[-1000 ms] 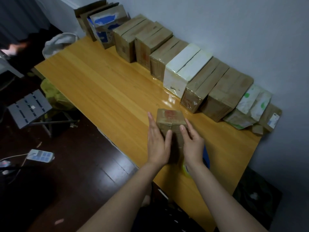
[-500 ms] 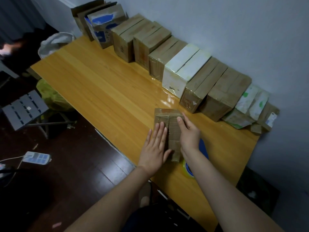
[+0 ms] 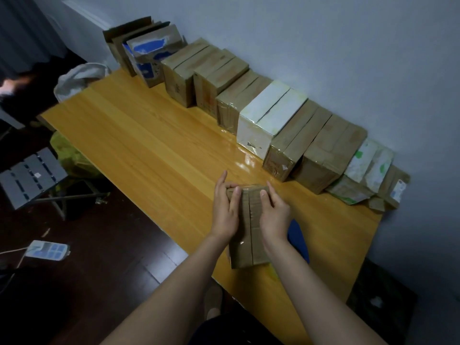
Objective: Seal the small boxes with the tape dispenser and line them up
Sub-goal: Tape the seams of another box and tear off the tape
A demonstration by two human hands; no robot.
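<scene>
Left hand (image 3: 224,212) and right hand (image 3: 275,215) grip sides of small brown taped cardboard box (image 3: 251,249), thumbs on top, at near edge of yellow wooden desk (image 3: 149,145); row of sealed boxes (image 3: 263,115) lines far wall.

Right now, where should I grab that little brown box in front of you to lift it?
Take the small box by its two long sides, coming from left and right, as the left hand and right hand do. It looks long and narrow, so that probably holds steadiest.

The lower-centre box (image 3: 249,230) is plain brown, the table (image 3: 149,150) honey-yellow with wood grain. The upper-left box (image 3: 151,47) is blue and white; the mid-frame box (image 3: 270,110) is white.
</scene>
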